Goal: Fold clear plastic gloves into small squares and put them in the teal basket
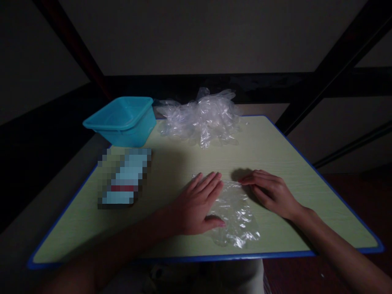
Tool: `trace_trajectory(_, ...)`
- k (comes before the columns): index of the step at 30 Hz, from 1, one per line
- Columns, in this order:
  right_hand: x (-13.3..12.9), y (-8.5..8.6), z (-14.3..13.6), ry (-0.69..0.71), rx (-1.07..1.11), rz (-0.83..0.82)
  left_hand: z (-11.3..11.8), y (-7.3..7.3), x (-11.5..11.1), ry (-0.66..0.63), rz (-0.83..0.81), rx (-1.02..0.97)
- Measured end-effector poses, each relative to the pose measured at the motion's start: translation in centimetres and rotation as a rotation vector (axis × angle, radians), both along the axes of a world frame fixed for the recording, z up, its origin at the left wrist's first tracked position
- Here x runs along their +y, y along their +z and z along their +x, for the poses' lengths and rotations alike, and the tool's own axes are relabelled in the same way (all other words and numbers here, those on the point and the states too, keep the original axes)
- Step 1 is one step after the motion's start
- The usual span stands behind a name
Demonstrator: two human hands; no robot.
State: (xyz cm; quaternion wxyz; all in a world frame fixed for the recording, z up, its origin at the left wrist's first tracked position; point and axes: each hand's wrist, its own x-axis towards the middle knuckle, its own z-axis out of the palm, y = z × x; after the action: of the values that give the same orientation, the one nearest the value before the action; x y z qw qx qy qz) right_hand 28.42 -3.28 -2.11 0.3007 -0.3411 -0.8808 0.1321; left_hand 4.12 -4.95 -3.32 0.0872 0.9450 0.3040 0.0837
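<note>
Left hand: open and laid flat, the left hand point(196, 206) rests on the left part of the clear plastic glove point(237, 216), thumb spread from the 4 fingers.
Right hand: the right hand point(272, 192) has bent fingers, their tips at the glove's upper right corner; whether they grip it cannot be told.
Clear plastic glove: 1 thin, wrinkled piece lying flat on the surface point(284, 163), between the 2 hands, its lower end near the front edge.
Blue border: the blue border point(245, 256) runs along the front and both sides; the person's forearms cross over the front.
Far edge: a heap of clear plastic point(205, 114) hides part of it.
Left side: a blue basin point(131, 132) sits at the far left corner, its rim reaching past the side; a pixelated object point(125, 177) lies just nearer.
Room: pale surface stretches from the right hand to the right edge, and between glove and heap.
</note>
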Motion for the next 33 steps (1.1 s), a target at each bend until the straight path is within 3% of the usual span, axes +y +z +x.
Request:
trace_trajectory(4,-0.2,0.1,-0.4,0.018,-0.031,0.000,0.0,0.0,0.0,-0.006,0.000,0.017)
trace_trajectory(12,-0.6,-0.5,-1.2,0.211,-0.275,-0.081,0.1,-0.1,-0.1,0.011,-0.002,-0.012)
trace_trajectory(33,-1.4,-1.1,1.4,0.187,-0.452,-0.029,0.0,-0.1,-0.1,0.023,-0.014,0.035)
